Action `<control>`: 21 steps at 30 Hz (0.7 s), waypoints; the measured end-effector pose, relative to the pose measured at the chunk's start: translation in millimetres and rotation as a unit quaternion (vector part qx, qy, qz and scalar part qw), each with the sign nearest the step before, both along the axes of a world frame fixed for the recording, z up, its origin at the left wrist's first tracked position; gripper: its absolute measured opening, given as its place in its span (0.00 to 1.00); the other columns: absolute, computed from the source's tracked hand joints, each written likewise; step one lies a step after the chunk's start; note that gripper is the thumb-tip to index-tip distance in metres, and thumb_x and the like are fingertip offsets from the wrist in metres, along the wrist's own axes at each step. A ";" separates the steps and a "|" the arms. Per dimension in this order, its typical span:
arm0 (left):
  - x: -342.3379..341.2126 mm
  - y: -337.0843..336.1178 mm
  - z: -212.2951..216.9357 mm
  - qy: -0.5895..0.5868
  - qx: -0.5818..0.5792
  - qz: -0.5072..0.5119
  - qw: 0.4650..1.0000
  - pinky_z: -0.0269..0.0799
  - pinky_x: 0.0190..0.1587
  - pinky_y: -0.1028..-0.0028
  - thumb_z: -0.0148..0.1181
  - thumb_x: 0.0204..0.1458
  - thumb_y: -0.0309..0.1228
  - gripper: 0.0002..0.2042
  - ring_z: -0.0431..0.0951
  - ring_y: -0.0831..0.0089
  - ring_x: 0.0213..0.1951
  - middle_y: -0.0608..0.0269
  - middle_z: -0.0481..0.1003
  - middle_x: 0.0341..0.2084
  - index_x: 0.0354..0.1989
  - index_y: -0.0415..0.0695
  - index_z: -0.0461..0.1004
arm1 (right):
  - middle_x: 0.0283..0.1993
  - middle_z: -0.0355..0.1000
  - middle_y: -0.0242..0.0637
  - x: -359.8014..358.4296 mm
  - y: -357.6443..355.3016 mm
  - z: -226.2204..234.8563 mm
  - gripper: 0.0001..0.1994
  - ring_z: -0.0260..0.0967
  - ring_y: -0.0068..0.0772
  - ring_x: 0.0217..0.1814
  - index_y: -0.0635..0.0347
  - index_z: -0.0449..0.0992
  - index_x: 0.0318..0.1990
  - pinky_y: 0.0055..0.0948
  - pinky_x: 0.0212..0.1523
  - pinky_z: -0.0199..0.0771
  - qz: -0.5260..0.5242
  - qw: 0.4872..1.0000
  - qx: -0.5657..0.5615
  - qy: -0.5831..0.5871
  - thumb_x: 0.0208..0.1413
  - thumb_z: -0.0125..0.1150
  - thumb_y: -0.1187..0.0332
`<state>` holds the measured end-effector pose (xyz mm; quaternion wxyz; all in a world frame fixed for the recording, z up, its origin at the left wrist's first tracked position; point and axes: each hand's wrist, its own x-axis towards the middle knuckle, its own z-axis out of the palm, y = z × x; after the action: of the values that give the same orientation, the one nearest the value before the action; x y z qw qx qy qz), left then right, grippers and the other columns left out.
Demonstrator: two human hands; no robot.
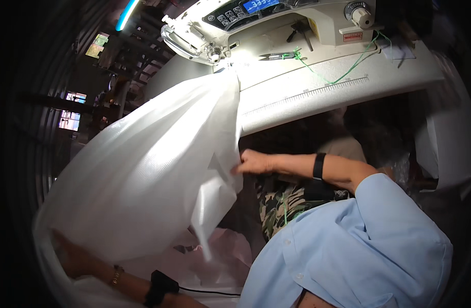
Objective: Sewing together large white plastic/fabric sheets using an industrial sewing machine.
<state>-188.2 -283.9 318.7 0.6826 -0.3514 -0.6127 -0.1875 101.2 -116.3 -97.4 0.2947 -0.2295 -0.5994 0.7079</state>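
Observation:
A large sheet of white woven fabric [148, 169] hangs from under the head of a white sewing machine [276, 20] and spreads down to the lower left. My right hand [253, 163] pinches the fabric's right edge just below the table. My left hand [74, 256] is partly hidden behind the translucent fabric at the lower left and holds its lower part. Both wrists wear black bands; the left also has a gold bracelet.
The white sewing table [338, 87] carries a printed ruler scale, a loose green thread [343, 77] and small snips [276, 55]. More white fabric [215, 262] lies piled below. Another white piece [451, 149] hangs at the right. Dark workshop surroundings lie to the left.

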 end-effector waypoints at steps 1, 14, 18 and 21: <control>-8.9 0.8 -1.1 -0.025 0.008 0.010 1.000 0.76 0.32 0.68 0.66 0.47 0.56 0.24 0.80 0.70 0.25 0.62 0.82 0.29 0.30 0.43 0.83 | 0.38 0.78 0.35 4.0 -14.5 16.3 0.18 0.70 0.22 0.40 0.68 0.77 0.43 0.28 0.46 0.72 -0.008 0.994 0.061 0.086 0.53 0.65 0.60; -193.1 41.2 -254.6 -0.474 -0.555 0.132 0.671 0.66 0.58 0.61 0.59 0.54 0.34 0.19 0.73 0.49 0.54 0.42 0.74 0.50 0.49 0.33 0.73 | 0.42 0.74 0.44 86.6 -47.4 -30.2 0.31 0.70 0.29 0.46 0.72 0.73 0.48 0.27 0.48 0.70 -0.043 0.991 -0.060 -0.107 0.50 0.66 0.49; -48.8 67.9 -244.8 -0.454 -0.559 -0.084 0.688 0.73 0.49 0.62 0.57 0.54 0.32 0.15 0.79 0.49 0.41 0.43 0.79 0.36 0.44 0.32 0.75 | 0.50 0.72 0.44 84.4 -31.8 -36.2 0.34 0.68 0.28 0.54 0.71 0.65 0.58 0.27 0.57 0.67 -0.149 0.988 -0.038 0.018 0.53 0.66 0.51; 75.9 50.8 -257.8 -0.510 -0.466 -0.400 0.602 0.73 0.38 0.69 0.56 0.55 0.26 0.11 0.81 0.64 0.33 0.53 0.80 0.30 0.42 0.31 0.74 | 0.49 0.72 0.38 87.3 -23.1 -14.5 0.30 0.69 0.24 0.51 0.71 0.65 0.58 0.24 0.51 0.71 -0.123 0.965 -0.153 0.172 0.58 0.63 0.54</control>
<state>-112.3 -233.1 60.9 -0.1401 -0.6792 -0.6641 -0.2794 188.5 -139.4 -111.8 0.4392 -0.2185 -0.3919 0.7783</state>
